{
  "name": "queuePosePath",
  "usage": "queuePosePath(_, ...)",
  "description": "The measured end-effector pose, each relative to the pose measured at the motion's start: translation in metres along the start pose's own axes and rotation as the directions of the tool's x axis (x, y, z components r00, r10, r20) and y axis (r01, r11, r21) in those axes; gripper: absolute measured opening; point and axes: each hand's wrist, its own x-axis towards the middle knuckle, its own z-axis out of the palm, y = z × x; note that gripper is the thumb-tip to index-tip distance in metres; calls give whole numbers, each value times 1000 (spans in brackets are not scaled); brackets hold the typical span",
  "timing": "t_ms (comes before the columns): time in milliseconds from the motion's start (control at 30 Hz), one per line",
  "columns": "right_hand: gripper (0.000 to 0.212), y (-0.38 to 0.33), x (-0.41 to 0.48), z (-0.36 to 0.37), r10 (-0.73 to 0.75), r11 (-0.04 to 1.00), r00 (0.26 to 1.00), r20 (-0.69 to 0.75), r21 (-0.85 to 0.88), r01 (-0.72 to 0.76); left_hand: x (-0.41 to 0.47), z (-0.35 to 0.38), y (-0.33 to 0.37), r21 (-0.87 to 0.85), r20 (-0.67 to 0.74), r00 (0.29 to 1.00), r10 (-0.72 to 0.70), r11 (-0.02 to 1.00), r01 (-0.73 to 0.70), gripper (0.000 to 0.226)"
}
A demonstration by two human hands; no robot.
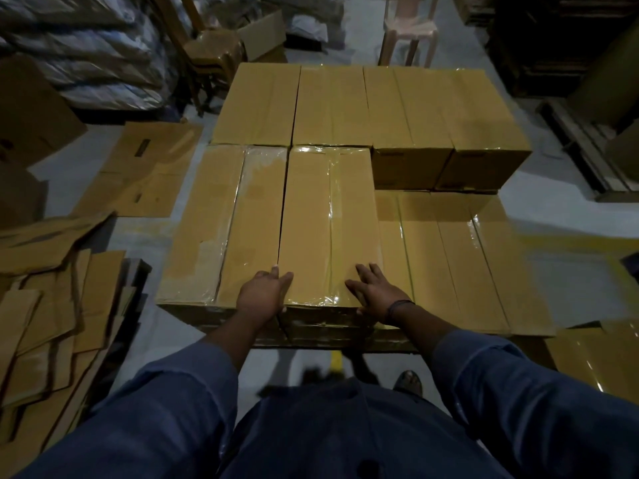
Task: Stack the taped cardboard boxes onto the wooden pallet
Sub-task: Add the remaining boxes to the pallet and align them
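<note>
Left of your left hand, flattened brown cardboard sheets lie on the floor. Nearer it, a long tan cardboard box sealed in clear tape sits on the top layer. Your left hand rests on the near left corner of the neighbouring tan taped box, with fairly straight fingers. Your right hand lies flat on that box's near right corner, fingers spread. Neither hand grasps anything. To seat this box well, push evenly with both palms so it stays square and the thin gap on its left closes. Right of your right hand, a lower layer of taped boxes lies uncovered. Every box is sealed, so contents cannot be seen. The wooden pallet is hidden beneath the stack.
</note>
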Motion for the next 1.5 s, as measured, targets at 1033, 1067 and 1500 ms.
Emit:
queuePosePath(1033, 68, 18, 29, 26, 555, 415, 827, 86, 833, -365, 28, 1, 11, -109, 56, 997, 47, 993, -41, 110)
queuePosePath(1067, 65, 17, 29, 25, 548, 420, 832, 91, 830, -368, 28, 1, 11, -117, 57, 997, 46, 992, -39, 109)
queuePosePath(1500, 67, 14, 13, 33, 527, 401, 843, 113, 841, -363, 26, 9, 2, -92, 52, 993, 110, 990, -105, 113)
